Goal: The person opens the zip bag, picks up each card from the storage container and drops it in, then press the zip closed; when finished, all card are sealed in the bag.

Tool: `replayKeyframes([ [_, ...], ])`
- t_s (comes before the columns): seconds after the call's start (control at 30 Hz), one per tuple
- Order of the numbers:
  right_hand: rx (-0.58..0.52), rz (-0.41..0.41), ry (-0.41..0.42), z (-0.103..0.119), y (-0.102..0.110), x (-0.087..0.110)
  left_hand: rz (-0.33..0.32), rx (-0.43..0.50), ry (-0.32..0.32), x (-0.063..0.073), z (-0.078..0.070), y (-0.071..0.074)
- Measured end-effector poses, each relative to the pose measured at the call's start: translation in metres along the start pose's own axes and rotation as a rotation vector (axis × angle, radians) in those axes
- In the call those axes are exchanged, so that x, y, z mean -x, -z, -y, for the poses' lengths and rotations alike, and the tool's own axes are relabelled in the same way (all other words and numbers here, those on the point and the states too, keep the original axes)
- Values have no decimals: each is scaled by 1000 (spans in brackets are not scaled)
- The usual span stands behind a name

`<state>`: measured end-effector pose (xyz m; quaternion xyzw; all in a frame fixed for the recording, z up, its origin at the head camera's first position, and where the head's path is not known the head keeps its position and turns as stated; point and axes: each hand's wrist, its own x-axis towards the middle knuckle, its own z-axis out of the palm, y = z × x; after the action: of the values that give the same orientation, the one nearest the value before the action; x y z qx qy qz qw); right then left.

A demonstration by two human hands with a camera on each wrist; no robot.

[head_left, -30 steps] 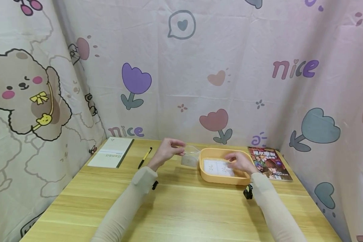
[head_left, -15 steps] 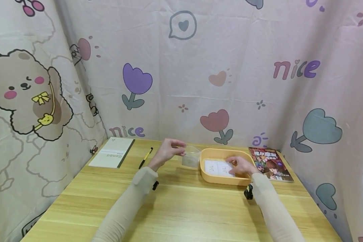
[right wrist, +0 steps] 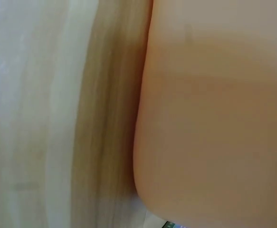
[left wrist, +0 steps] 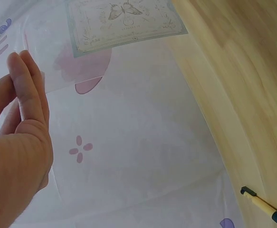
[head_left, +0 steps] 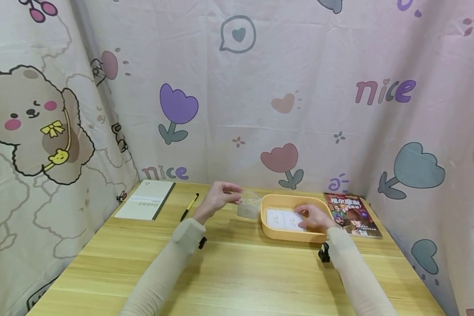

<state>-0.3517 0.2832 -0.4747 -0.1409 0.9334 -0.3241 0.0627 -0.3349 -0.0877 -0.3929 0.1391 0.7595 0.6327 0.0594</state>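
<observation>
My left hand [head_left: 221, 198] pinches the upper edge of a clear plastic bag [head_left: 250, 198], raised left of the orange tray [head_left: 292, 235]. In the left wrist view, a printed card with a butterfly drawing [left wrist: 126, 23] shows through the lower part of the bag. Two white printed cards [head_left: 275, 219] lie side by side in the tray. My right hand [head_left: 315, 217] reaches into the tray, its bent fingers and thumb at the right-hand card; I cannot tell whether they grip it. The right wrist view shows the tray's outer wall [right wrist: 214, 133], hiding that hand.
A pale notebook [head_left: 145, 201] lies at the table's back left, with a yellow and black pen [head_left: 189, 206] to its right. A colourful magazine [head_left: 353, 215] lies just right of the tray. Printed curtains [head_left: 229, 101] hang behind the wooden table [head_left: 237, 276].
My right hand has lowered into the tray, and its fingers have come to the right-hand card. The left hand has kept the plastic bag in almost the same place.
</observation>
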Motion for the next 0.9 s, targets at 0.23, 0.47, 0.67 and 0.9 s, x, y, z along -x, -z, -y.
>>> replayKeyframes([
  [0.23,43,-8,25,1,1,1,-5,7,1,1,0,1],
  [0.47,-13,-11,-24,-1,-2,-1,-3,-2,-6,1,0,1],
  [0.67,-70,-27,-62,0,-3,-2,-7,1,-12,2,0,1],
  [0.9,-107,-114,4,-5,1,-3,-5,3,-15,2,1,1],
])
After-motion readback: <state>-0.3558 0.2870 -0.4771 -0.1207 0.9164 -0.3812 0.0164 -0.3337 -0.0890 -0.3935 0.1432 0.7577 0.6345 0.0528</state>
